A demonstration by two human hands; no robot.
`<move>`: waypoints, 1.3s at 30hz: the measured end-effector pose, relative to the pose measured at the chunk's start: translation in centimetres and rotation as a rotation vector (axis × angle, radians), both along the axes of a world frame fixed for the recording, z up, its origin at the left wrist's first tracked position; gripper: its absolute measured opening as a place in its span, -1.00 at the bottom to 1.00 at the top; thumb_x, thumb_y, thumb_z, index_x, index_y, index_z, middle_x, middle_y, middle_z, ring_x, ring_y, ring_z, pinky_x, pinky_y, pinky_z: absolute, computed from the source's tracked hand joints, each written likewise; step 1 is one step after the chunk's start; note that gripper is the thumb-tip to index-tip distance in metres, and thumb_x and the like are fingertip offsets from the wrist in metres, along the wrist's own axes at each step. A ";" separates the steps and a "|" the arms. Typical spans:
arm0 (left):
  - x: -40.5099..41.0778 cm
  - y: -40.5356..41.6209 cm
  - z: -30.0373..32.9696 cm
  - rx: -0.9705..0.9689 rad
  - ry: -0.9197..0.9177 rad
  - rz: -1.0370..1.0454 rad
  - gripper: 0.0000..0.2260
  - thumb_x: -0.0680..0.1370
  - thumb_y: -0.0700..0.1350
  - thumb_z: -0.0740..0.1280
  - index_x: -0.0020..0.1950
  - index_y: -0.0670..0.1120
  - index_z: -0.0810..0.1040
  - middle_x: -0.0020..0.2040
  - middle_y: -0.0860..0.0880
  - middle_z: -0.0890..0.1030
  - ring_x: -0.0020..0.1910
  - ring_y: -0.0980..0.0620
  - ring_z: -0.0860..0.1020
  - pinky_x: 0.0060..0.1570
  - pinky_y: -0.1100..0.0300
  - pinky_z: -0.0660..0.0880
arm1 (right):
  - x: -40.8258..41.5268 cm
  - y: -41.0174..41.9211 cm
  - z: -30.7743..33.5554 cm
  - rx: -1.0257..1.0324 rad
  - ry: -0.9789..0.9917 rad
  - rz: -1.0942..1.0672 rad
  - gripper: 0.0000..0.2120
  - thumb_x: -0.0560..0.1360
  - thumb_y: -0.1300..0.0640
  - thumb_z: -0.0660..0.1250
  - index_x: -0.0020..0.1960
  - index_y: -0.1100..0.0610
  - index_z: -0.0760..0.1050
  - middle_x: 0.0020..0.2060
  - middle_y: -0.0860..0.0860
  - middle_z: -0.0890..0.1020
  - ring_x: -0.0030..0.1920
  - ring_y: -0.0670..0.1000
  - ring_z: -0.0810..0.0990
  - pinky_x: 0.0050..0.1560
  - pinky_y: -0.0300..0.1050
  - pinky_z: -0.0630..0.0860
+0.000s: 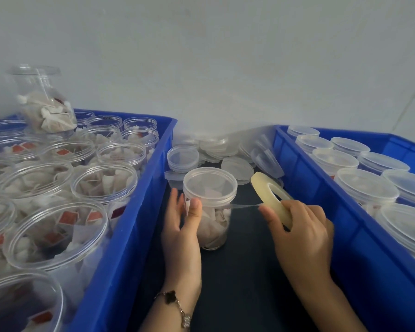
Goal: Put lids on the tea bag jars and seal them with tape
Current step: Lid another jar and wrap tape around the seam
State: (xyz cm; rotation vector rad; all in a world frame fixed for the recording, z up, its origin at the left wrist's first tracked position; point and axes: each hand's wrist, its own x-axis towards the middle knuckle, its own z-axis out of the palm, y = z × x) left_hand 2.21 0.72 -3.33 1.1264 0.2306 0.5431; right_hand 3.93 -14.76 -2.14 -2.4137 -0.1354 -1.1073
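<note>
lidded jar [210, 207] upright on dark worktop [237, 283] between hands | left hand [181, 226] steadies jar, thumb pressing its side | right hand [302, 233] grips tape roll [271, 196], strip stretched to jar

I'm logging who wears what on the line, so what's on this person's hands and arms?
Both forearms are bare, no sleeves or gloves. The left hand has a thin chain bracelet with dark clover-shaped charms at its wrist. The right hand wears nothing visible.

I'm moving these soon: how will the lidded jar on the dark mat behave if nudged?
The jar is probably light, holding only tea bags, so it may slide. Tall and narrow, it could tip; the left hand steadies it.
</note>
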 end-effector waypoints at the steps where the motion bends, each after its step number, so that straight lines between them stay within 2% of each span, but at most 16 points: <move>1: 0.2 0.1 -0.2 0.006 0.012 0.003 -0.34 0.35 0.18 0.28 0.45 0.08 0.33 0.24 0.24 0.45 0.03 0.55 0.42 -0.01 0.58 0.35 | 0.0 -0.1 0.0 -0.015 -0.004 0.001 -0.50 0.42 -0.19 0.19 -0.15 0.26 0.59 -0.29 0.10 0.63 -0.18 0.20 0.55 -0.08 0.15 0.43; 3: 0.4 0.2 -0.3 -0.010 0.041 0.024 -0.34 0.37 0.26 0.17 0.45 0.09 0.31 0.32 0.18 0.44 0.12 0.43 0.43 0.10 0.45 0.32 | 0.1 -0.2 -0.1 -0.041 -0.007 0.012 -0.53 0.44 -0.16 0.17 -0.19 0.25 0.58 -0.33 0.08 0.61 -0.20 0.18 0.54 -0.10 0.16 0.43; 5: 0.2 0.2 -0.5 0.042 0.036 0.047 -0.28 0.38 0.32 0.13 0.51 0.11 0.18 0.40 0.15 0.36 0.25 0.34 0.41 0.14 0.46 0.27 | 0.1 -0.3 -0.2 -0.042 0.018 0.028 -0.52 0.46 -0.17 0.13 -0.21 0.23 0.57 -0.35 0.06 0.59 -0.21 0.16 0.53 -0.10 0.13 0.42; 8: -0.3 -0.4 -0.8 0.345 0.057 -0.003 -0.06 0.24 0.37 0.38 0.50 0.23 -0.01 0.39 0.36 0.22 0.29 0.52 0.23 0.18 0.56 0.18 | 0.1 -0.4 -0.1 -0.045 0.066 0.051 -0.48 0.46 -0.20 0.08 -0.20 0.21 0.57 -0.35 0.04 0.58 -0.19 0.14 0.51 -0.10 0.11 0.41; 10: 0.1 -0.5 -1.4 0.499 0.100 0.006 0.04 0.19 0.17 0.57 0.51 0.19 0.02 0.37 0.35 0.24 0.32 0.43 0.23 0.34 0.37 0.19 | 0.1 -0.4 0.0 -0.055 0.102 0.059 -0.45 0.45 -0.23 0.05 -0.19 0.21 0.56 -0.33 0.03 0.57 -0.17 0.13 0.50 -0.08 0.10 0.40; 11: 0.3 -0.3 -1.5 0.512 0.126 0.014 0.01 0.19 0.08 0.61 0.50 0.14 0.11 0.38 0.28 0.30 0.35 0.33 0.28 0.38 0.24 0.25 | 0.1 -0.4 0.0 -0.059 0.120 0.061 -0.44 0.45 -0.24 0.04 -0.18 0.21 0.56 -0.33 0.03 0.56 -0.16 0.12 0.50 -0.08 0.10 0.40; 13: 0.5 -0.1 -1.3 0.509 0.158 0.036 -0.14 0.17 0.07 0.62 0.40 0.10 0.32 0.28 0.19 0.47 0.25 0.21 0.45 0.26 0.12 0.42 | 0.1 -0.6 0.1 -0.066 0.137 0.072 -0.43 0.44 -0.25 0.02 -0.19 0.20 0.55 -0.34 0.01 0.55 -0.16 0.12 0.50 -0.07 0.10 0.39; 14: 0.4 -0.1 -1.3 0.526 0.178 0.062 -0.19 0.14 0.12 0.60 0.33 0.11 0.37 0.20 0.19 0.50 0.16 0.22 0.49 0.13 0.18 0.48 | 0.1 -0.6 0.3 -0.075 0.145 0.075 -0.42 0.44 -0.26 0.00 -0.18 0.19 0.55 -0.34 0.00 0.54 -0.16 0.12 0.51 -0.06 0.10 0.38; 16: -0.1 -0.2 -1.0 0.568 0.226 0.147 -0.21 0.06 0.28 0.53 0.21 0.13 0.36 0.09 0.22 0.43 0.02 0.29 0.46 -0.11 0.36 0.40 | 0.1 -1.0 0.9 -0.193 0.220 0.020 -0.37 0.41 -0.31 -0.10 -0.12 0.13 0.55 -0.29 -0.05 0.55 -0.09 0.07 0.50 0.03 0.04 0.31; 19: -1.1 -0.5 0.0 0.623 0.266 0.192 -0.26 -0.02 0.42 0.42 0.05 0.20 0.28 0.00 0.23 0.37 -0.09 0.32 0.40 -0.23 0.33 0.33 | 0.5 -1.5 2.4 -0.428 0.377 -0.093 -0.27 0.31 -0.37 -0.35 0.04 -0.06 0.45 -0.11 -0.16 0.53 0.07 -0.06 0.43 0.11 -0.08 0.13; 23: -1.6 -0.6 0.9 0.449 0.299 0.076 -0.35 -0.06 0.39 0.44 -0.10 0.16 0.33 -0.04 0.15 0.48 -0.14 0.20 0.50 -0.28 0.28 0.38 | 1.1 -1.2 4.1 -0.526 0.388 -0.104 -0.31 0.31 -0.36 -0.41 -0.09 -0.06 0.39 -0.27 -0.16 0.40 -0.04 -0.07 0.41 0.07 -0.04 0.18; 28: -2.0 -0.2 1.4 0.275 0.255 -0.078 -0.26 -0.08 0.33 0.54 -0.03 0.03 0.45 -0.13 0.02 0.60 -0.27 0.08 0.61 -0.36 0.24 0.46 | 2.2 -0.5 4.9 -0.612 0.376 -0.078 -0.52 0.47 -0.35 -0.19 -0.15 -0.02 0.30 -0.29 -0.11 0.36 -0.07 -0.02 0.41 0.00 -0.03 0.17; 33: -2.2 -0.2 1.7 0.159 0.213 -0.139 -0.28 -0.06 0.26 0.46 -0.02 -0.09 0.50 -0.15 -0.06 0.64 -0.28 0.01 0.63 -0.36 0.19 0.49 | 2.9 -0.4 5.1 -0.655 0.380 -0.028 -0.55 0.51 -0.34 -0.09 -0.14 0.00 0.34 -0.27 -0.10 0.40 -0.03 0.00 0.45 -0.03 -0.02 0.13; 36: -2.3 -0.1 1.7 0.149 0.206 -0.206 -0.30 -0.04 0.22 0.53 -0.03 -0.11 0.51 -0.17 -0.06 0.63 -0.32 0.07 0.62 -0.45 0.29 0.46 | 3.1 -0.3 5.3 -0.679 0.396 -0.024 -0.50 0.49 -0.37 -0.14 -0.17 0.01 0.32 -0.28 -0.09 0.42 -0.03 0.00 0.46 0.01 -0.01 0.18; 38: -2.3 -0.1 1.5 0.149 0.197 -0.262 -0.29 -0.04 0.19 0.61 -0.02 -0.11 0.52 -0.16 -0.07 0.63 -0.29 0.06 0.63 -0.43 0.29 0.48 | 3.1 -0.1 5.4 -0.703 0.420 -0.018 -0.38 0.40 -0.39 -0.30 -0.17 0.02 0.34 -0.27 -0.08 0.44 -0.04 0.01 0.46 0.03 0.00 0.19; 39: -2.4 -0.2 1.5 0.143 0.191 -0.285 -0.28 -0.04 0.22 0.56 -0.01 -0.10 0.52 -0.15 -0.08 0.64 -0.25 0.02 0.64 -0.39 0.26 0.50 | 3.1 -0.1 5.5 -0.712 0.443 -0.011 -0.33 0.35 -0.38 -0.37 -0.16 0.03 0.35 -0.27 -0.07 0.44 -0.05 0.01 0.45 0.03 -0.01 0.20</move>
